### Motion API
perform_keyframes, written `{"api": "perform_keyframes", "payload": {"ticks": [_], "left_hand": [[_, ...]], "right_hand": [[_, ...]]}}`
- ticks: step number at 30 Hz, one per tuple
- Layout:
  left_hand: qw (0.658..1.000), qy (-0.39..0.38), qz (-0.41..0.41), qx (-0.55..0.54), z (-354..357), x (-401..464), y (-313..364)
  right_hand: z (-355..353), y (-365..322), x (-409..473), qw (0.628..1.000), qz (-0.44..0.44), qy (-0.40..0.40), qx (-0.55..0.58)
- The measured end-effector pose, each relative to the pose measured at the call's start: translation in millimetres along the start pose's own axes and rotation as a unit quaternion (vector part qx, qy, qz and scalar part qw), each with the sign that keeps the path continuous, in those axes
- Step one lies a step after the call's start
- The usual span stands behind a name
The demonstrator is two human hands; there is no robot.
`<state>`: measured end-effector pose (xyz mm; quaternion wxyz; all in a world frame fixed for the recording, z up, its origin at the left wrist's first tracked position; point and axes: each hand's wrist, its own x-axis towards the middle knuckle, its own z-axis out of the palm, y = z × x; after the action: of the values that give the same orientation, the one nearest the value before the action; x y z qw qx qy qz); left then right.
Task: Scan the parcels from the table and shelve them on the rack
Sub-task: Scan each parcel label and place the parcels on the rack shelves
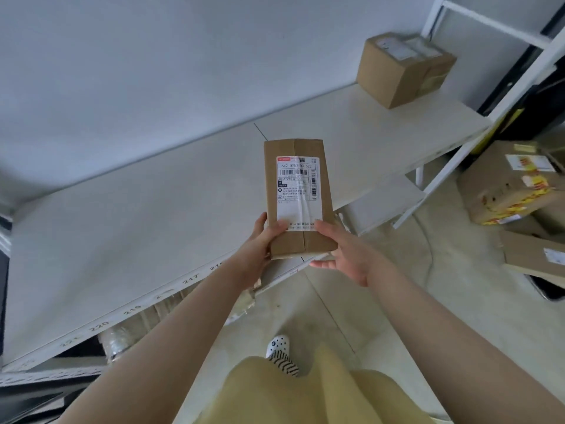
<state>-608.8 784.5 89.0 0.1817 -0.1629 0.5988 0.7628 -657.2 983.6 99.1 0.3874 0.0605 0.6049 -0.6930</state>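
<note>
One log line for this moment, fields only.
phase: shelving | held: flat parcel | left hand: gripping | right hand: gripping | shelf: one box at far end

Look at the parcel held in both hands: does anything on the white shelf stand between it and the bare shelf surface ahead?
Nothing visible does. The parcel is held by the left hand and right hand over the shelf. The only other box sits far off at the shelf's right end.
</note>
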Motion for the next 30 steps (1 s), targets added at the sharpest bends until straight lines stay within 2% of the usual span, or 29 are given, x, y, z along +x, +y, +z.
{"api": "perform_keyframes", "payload": {"ticks": [6, 11, 23, 30], "left_hand": [[1.000, -0.015, 0.000, 0.004, 32.8, 51.7, 29.1], [1.000, 0.011, 0.000, 0.007, 72.8, 99.4, 42.7], [0.997, 0.071, 0.017, -0.033, 233.4, 201.4, 56.2], [0.994, 0.102, 0.002, -0.048, 265.0, 234.8, 73.5]], "right_hand": [[-45.8, -32.8, 21.8, 1.000, -0.003, 0.016, 0.018], [-100.0, -67.0, 42.2, 1.000, 0.002, 0.004, 0.001], [-280.3, -152.2, 54.6, 0.997, 0.028, -0.054, -0.054], [-320.3, -182.6, 71.4, 0.995, 0.043, -0.076, -0.054]]}}
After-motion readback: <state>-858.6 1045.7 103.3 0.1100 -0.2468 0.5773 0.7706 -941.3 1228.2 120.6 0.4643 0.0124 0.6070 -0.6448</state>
